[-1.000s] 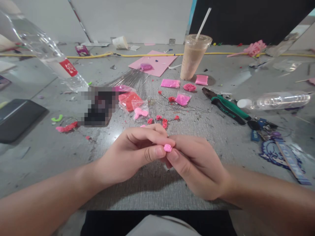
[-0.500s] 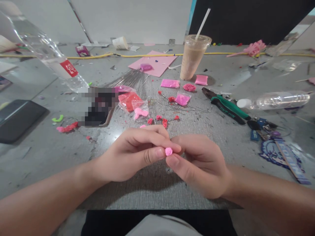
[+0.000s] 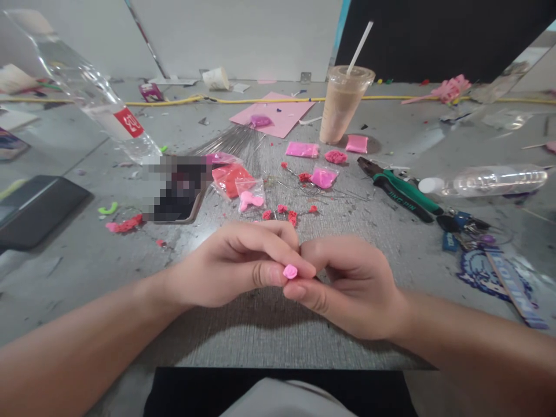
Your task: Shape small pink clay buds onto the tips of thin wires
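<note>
A tiny pink clay rose (image 3: 290, 271) is pinched between both hands, just above the table's near edge. My left hand (image 3: 230, 266) closes on it from the left with thumb and forefinger. From the right, the thumb and fingers of my right hand (image 3: 358, 284) press against its lower side; their tips partly overlap the left fingers. Beyond the hands lie several small red clay pieces on wires (image 3: 292, 216). A bag of pink clay (image 3: 251, 199) and a bag of red clay (image 3: 230, 180) rest farther left.
Green-handled pliers (image 3: 402, 194) and a lying plastic bottle (image 3: 490, 180) are at right. An iced drink cup (image 3: 345, 107) stands at the back, near a bundle of thin wires (image 3: 232, 139). At left are a phone (image 3: 185, 200), an upright bottle (image 3: 108, 110) and a black case (image 3: 41, 211).
The pink clay rose has shifted slightly left and tilted between the fingers. My right thumb has moved left beneath it. The camera view has shifted a little.
</note>
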Available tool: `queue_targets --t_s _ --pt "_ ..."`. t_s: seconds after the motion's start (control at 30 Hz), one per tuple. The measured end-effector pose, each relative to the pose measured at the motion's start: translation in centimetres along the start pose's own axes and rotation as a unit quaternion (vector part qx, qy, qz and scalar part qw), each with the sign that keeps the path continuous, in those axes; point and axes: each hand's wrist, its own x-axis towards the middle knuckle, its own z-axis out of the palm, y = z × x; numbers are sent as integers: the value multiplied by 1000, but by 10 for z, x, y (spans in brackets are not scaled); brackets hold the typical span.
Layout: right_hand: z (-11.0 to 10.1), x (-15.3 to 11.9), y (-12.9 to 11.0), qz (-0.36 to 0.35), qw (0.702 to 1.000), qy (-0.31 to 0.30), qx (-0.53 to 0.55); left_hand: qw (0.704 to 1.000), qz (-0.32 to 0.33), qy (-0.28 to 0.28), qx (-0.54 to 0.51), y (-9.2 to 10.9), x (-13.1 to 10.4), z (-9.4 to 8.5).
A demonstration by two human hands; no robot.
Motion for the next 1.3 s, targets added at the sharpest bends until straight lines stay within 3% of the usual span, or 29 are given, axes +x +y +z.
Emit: queue_targets --t_s 0.37,0.73,0.83,0.97,1.07,1.17,1.23,1.3 --pt "0 -1 0 -14 999 35 -34 986 86 -35 140 11 6 -11" --pt "-5 2 5 -19 998 0 -52 985 65 -24 156 9 4 -16" --pt "-11 1 7 0 997 53 -59 977 55 -14 204 7 7 -20" --pt "-15 1 14 34 985 155 -67 929 44 -79 359 -2 10 -27" --pt "-14 4 19 53 984 159 -65 842 62 -141 517 -13 9 -28" --pt "-13 6 21 64 986 144 -55 770 47 -160 616 -21 7 -28" --pt "-12 6 22 64 987 140 -53 752 32 -162 638 -23 6 -28" --pt "-12 6 22 64 986 143 -63 753 30 -158 639 -21 8 -30"
